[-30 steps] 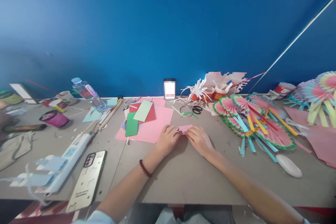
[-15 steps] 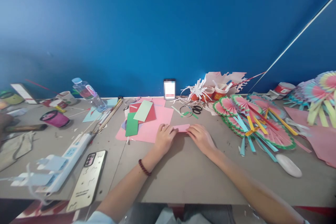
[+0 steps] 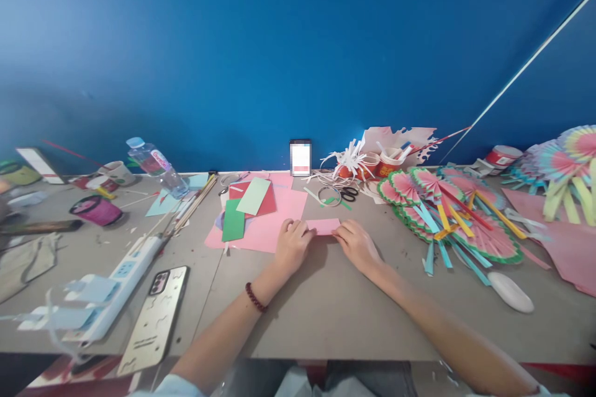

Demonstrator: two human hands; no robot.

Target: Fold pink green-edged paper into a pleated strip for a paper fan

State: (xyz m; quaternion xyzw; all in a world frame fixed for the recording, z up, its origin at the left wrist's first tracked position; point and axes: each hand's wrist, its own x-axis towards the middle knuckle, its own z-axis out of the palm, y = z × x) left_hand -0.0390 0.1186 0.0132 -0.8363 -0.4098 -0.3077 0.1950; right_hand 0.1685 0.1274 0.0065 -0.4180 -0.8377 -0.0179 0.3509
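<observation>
A narrow piece of pink paper [image 3: 323,227] is stretched between my two hands, just above the grey table. My left hand [image 3: 292,243] grips its left end, with the fingers curled over the paper. At the right end, my right hand [image 3: 357,244] pinches the lower corner between thumb and fingertips. Under and behind my left hand lies a large pink sheet [image 3: 288,211]. On that sheet rest a green paper rectangle [image 3: 233,221], a pale green one [image 3: 254,196] and a red piece [image 3: 269,203].
Pleated paper fans [image 3: 488,236] and a white computer mouse [image 3: 511,292] lie to the right. Black scissors [image 3: 348,193] sit behind my right hand. To the left are a phone [image 3: 156,319], a power strip [image 3: 123,291] and a tilted water bottle [image 3: 158,167]. A blue wall [image 3: 279,62] stands behind.
My right fingers have shifted slightly lower on the end of the pink paper, and more of its upper right corner shows. My left hand has barely moved.
</observation>
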